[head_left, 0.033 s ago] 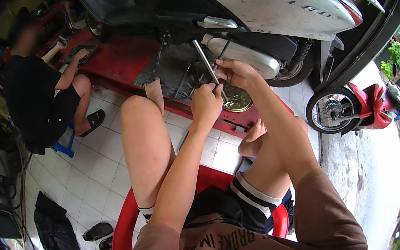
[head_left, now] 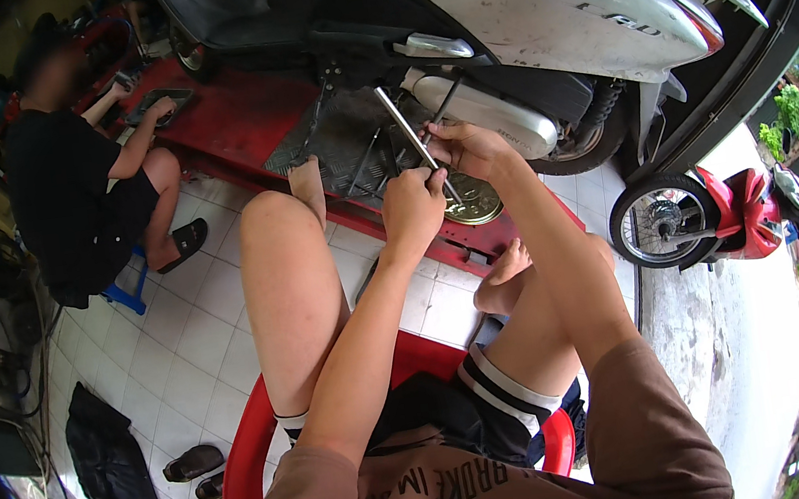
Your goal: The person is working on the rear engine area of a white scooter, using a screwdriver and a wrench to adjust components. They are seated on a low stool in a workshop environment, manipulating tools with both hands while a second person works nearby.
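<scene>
My left hand is closed around the lower part of a shiny metal rod, which slants up and to the left. Close beside it, my right hand pinches a thin dark stick-like tool that crosses near the rod. The fingers hide the tool's lower end, so its kind is unclear. Just below my right hand lies a round gold-coloured tin or tray. Beyond both hands, several dark slender parts or tools, one of them a dark rod, rest on a textured metal plate.
A silver-grey scooter stands on a red lift platform ahead. At left, another person sits on a blue stool, hands at a tray. A red motorbike is outside right. Shoes lie on the tiles.
The metal rod's upper end has tipped a little to the left and down. My right hand has shifted slightly left with the dark tool; my left hand stays nearly in place.
</scene>
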`<state>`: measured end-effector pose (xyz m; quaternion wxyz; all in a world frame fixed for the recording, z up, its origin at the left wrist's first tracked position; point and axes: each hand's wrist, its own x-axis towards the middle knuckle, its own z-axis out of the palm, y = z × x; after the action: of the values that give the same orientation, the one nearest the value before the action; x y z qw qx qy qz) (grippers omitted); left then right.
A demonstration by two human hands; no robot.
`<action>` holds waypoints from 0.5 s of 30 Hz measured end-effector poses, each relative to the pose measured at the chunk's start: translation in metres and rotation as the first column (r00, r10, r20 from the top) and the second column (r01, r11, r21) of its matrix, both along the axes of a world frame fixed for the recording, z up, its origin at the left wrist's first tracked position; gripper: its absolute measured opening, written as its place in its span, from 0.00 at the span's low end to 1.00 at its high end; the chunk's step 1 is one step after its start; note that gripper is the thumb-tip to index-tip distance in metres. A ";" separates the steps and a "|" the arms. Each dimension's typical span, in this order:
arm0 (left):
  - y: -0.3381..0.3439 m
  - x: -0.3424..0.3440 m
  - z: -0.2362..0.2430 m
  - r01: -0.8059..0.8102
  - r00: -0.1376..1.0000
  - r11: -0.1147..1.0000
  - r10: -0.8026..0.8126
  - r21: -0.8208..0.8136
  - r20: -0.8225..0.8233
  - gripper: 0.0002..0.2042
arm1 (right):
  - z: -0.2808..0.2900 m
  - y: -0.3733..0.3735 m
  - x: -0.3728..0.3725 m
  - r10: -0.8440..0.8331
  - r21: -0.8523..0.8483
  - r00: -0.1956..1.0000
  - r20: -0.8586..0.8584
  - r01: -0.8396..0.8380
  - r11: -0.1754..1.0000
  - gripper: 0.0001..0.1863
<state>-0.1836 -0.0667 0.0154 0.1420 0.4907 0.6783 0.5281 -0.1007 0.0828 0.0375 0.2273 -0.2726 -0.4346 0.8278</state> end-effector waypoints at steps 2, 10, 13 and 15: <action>0.007 0.000 -0.008 0.015 1.000 0.999 -0.015 0.034 0.027 0.16 | -0.003 -0.003 -0.001 0.076 0.008 0.997 0.030 -0.076 0.997 0.09; 0.001 -0.006 0.020 0.066 0.984 0.961 -0.108 0.269 0.141 0.16 | -0.016 0.003 0.000 0.080 0.047 0.997 0.017 -0.080 0.996 0.10; -0.009 -0.017 0.025 -0.081 0.996 0.994 0.078 0.078 0.041 0.22 | -0.009 0.000 -0.005 0.012 -0.010 0.999 0.036 -0.011 1.000 0.09; -0.009 -0.014 0.019 -0.186 0.982 0.981 0.186 -0.057 0.007 0.20 | -0.005 0.004 -0.001 0.033 -0.002 0.999 -0.004 -0.033 0.999 0.09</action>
<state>-0.1973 -0.0758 0.0343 0.1098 0.4178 0.7349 0.5227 -0.1021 0.0870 0.0320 0.2142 -0.2640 -0.4376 0.8324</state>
